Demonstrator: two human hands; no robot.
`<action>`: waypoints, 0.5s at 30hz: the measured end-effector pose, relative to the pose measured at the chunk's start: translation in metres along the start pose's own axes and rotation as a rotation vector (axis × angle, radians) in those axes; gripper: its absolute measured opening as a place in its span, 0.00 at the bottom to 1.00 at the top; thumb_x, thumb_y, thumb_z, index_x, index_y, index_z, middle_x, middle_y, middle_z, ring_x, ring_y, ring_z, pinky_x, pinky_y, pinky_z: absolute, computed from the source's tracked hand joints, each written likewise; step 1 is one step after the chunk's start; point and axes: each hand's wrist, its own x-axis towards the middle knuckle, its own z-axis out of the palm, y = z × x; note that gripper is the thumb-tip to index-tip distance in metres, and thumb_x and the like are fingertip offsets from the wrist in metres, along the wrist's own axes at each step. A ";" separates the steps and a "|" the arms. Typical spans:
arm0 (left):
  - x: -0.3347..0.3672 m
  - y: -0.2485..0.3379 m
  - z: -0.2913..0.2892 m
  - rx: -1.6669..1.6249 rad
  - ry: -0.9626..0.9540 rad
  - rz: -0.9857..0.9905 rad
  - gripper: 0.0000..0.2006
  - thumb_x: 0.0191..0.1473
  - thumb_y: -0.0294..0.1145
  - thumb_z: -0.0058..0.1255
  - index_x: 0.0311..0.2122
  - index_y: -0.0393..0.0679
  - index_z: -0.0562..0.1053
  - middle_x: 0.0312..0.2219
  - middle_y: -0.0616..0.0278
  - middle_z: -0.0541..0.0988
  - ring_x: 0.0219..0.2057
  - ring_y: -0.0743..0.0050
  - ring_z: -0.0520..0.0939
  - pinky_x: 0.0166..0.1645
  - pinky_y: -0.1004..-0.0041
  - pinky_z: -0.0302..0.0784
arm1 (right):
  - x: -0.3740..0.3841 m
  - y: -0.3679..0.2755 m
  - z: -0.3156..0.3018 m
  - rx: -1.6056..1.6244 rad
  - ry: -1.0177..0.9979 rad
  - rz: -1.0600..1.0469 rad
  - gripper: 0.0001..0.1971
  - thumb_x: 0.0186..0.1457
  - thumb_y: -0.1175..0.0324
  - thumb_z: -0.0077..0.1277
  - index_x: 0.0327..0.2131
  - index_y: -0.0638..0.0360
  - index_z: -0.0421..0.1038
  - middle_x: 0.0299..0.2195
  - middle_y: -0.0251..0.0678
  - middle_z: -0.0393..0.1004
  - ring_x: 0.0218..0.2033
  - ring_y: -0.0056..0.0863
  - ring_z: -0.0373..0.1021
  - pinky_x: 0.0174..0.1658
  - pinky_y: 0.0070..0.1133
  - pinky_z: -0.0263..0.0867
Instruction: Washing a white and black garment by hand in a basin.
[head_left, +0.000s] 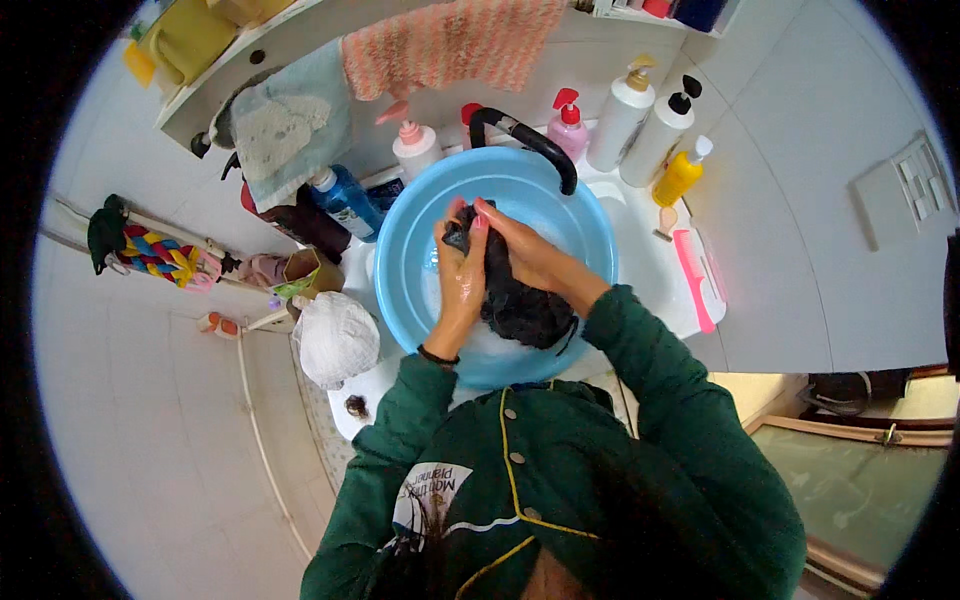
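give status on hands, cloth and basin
Left hand and right hand clasping black cloth. Cloth bunched over light-blue basin. Black faucet spout overhangs basin's far rim, clear of hands.

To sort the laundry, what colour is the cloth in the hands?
The cloth is black, seen best in the head view.

BG: pale tiled wall (130, 370) left, larger-tiled wall (775, 180) right | white shelf (238, 64) upper left, second shelf (655, 20) top right | white sink (645, 285) mid-frame | thin white pipe (258, 430) lower left | framed greenish panel (850, 490) lower right | light: bright
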 end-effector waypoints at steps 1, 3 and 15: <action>0.007 -0.003 -0.010 0.396 -0.013 0.285 0.20 0.53 0.32 0.45 0.49 0.39 0.58 0.45 0.53 0.66 0.44 0.67 0.69 0.48 0.72 0.63 | -0.015 -0.011 0.003 0.333 -0.321 0.150 0.24 0.52 0.55 0.45 0.48 0.60 0.59 0.47 0.40 0.62 0.50 0.28 0.58 0.50 0.23 0.55; 0.013 -0.002 -0.014 0.421 -0.100 0.240 0.16 0.52 0.30 0.46 0.45 0.39 0.60 0.40 0.53 0.70 0.40 0.67 0.72 0.45 0.73 0.66 | -0.029 -0.023 -0.002 0.192 -0.314 0.163 0.22 0.48 0.62 0.51 0.46 0.59 0.60 0.43 0.35 0.65 0.43 0.22 0.63 0.44 0.19 0.61; 0.034 0.005 -0.014 -0.367 0.231 -0.329 0.13 0.54 0.40 0.42 0.22 0.45 0.62 0.15 0.69 0.62 0.16 0.80 0.63 0.21 0.78 0.60 | 0.003 0.047 0.013 -0.979 0.137 -0.637 0.11 0.38 0.69 0.52 0.30 0.59 0.69 0.25 0.43 0.72 0.30 0.42 0.69 0.34 0.31 0.65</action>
